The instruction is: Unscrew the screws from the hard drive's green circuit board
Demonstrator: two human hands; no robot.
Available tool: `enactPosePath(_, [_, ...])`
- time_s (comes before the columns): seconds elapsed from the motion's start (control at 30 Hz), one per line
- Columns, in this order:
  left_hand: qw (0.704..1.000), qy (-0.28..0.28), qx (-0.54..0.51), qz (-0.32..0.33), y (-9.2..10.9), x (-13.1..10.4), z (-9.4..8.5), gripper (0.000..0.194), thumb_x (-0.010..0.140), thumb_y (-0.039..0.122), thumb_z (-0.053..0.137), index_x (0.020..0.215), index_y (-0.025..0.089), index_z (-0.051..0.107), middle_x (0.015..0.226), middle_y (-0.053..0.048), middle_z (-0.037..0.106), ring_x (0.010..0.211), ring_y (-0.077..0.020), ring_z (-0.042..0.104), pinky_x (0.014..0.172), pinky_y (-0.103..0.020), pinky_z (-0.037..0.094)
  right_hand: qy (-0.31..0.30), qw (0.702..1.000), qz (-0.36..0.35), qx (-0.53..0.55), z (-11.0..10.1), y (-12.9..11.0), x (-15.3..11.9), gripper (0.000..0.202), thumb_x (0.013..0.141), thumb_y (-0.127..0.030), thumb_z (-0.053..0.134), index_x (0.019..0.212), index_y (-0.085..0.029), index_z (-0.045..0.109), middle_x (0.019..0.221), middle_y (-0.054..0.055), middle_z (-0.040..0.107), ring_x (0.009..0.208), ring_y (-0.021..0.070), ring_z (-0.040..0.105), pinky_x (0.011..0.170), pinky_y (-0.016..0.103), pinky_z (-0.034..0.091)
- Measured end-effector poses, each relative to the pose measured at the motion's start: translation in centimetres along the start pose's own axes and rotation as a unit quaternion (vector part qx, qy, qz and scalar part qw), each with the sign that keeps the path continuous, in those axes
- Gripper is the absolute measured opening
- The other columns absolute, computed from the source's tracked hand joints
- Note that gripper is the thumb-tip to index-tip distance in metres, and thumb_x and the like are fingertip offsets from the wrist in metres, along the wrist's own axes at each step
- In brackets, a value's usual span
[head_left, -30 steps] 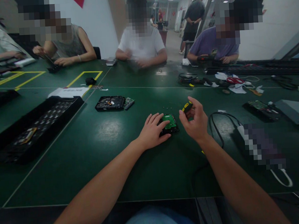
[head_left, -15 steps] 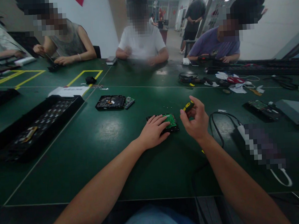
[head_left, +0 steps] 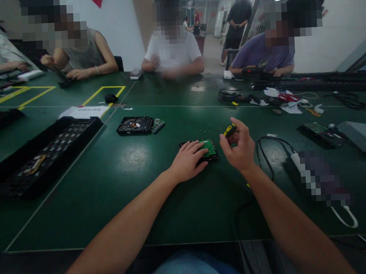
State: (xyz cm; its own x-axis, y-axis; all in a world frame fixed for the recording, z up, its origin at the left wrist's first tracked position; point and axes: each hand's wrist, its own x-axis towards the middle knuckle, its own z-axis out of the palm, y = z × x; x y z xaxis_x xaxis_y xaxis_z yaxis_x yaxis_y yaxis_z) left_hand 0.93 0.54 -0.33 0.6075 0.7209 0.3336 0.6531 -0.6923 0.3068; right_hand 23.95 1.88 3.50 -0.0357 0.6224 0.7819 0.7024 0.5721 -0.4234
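The left hand (head_left: pixel 187 161) lies over a black drive (head_left: pixel 214 157) with a green board (head_left: pixel 209 145) on the table (head_left: pixel 162 215); the right hand (head_left: pixel 241 148) holds a yellow-and-black tool (head_left: pixel 230 129). Far left sits a black tray (head_left: pixel 65 153).

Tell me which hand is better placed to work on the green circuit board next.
Right, I'd judge: the right hand holds a yellow and black tool beside the green circuit board. The left hand lies on the black device bearing the board, perhaps steadying it.
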Motion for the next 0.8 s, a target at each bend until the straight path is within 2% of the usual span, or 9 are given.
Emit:
enactPosePath(0.23, [1.0, 0.0, 0.008, 0.001, 0.02, 0.01, -0.03, 0.048, 0.103, 0.044, 0.061, 0.145, 0.02, 0.062, 0.162, -0.013, 0.052, 0.155, -0.0354, 0.041, 0.13, -0.058, 0.029, 0.0, 1.0, 0.001, -0.002, 0.12, 0.31, -0.03, 0.062, 0.095, -0.034, 0.069, 0.153, -0.031, 0.047, 0.128, 0.009, 0.069, 0.077, 0.0182, 0.069, 0.072, 0.038, 0.065])
enactPosePath(0.63, [1.0, -0.005, 0.011, -0.003, 0.19, 0.03, -0.24, 0.048, 0.104, 0.045, 0.06, 0.145, 0.021, 0.062, 0.162, -0.012, 0.052, 0.155, -0.0349, 0.042, 0.13, -0.058, 0.031, -0.008, 1.0, 0.012, 0.005, 0.09, -0.14, 0.08, 0.063, 0.096, -0.032, 0.068, 0.155, -0.031, 0.046, 0.122, 0.008, 0.072, 0.058, 0.0127, 0.064, 0.06, 0.034, 0.064])
enactPosePath(0.8, [1.0, -0.004, 0.011, -0.002, 0.08, -0.02, -0.08, 0.048, 0.103, 0.045, 0.061, 0.144, 0.021, 0.062, 0.162, -0.012, 0.052, 0.155, -0.0349, 0.042, 0.13, -0.058, 0.03, -0.028, 0.998, 0.018, 0.049, 0.18, 0.01, -0.08, 0.066, 0.097, -0.033, 0.066, 0.158, -0.032, 0.042, 0.127, 0.009, 0.073, 0.062, 0.0153, 0.071, 0.062, 0.033, 0.066])
